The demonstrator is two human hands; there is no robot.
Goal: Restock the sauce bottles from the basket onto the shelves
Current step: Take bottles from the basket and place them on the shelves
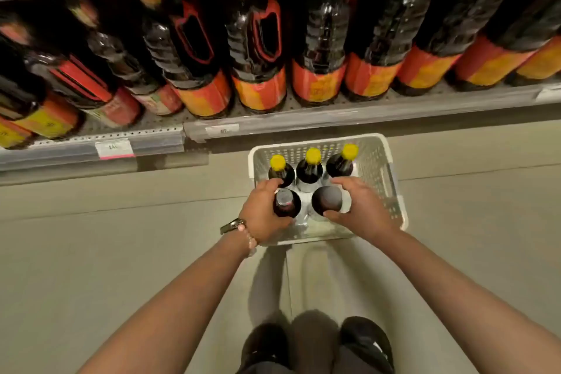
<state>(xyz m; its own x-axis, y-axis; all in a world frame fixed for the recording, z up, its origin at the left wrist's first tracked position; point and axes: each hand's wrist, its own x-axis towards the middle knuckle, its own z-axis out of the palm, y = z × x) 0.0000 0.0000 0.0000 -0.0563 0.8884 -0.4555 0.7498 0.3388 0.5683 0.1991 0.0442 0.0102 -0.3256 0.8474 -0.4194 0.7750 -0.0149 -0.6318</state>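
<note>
Both bare arms reach forward and down. Left hand [263, 212] fingers curled, thumb near side, watch and bead bracelet on wrist. Right hand [361, 206] fingers curled, thumb toward the left.

A: What sits mid-frame?
B: A white basket [391, 179] on the floor, three yellow-capped bottles [309, 168] along its far side.
A: And the hands?
B: The left hand [261, 209] grips a dark bottle [287, 205]; the right hand [361, 206] curls round another bottle [327, 202], probably upside down.
</note>
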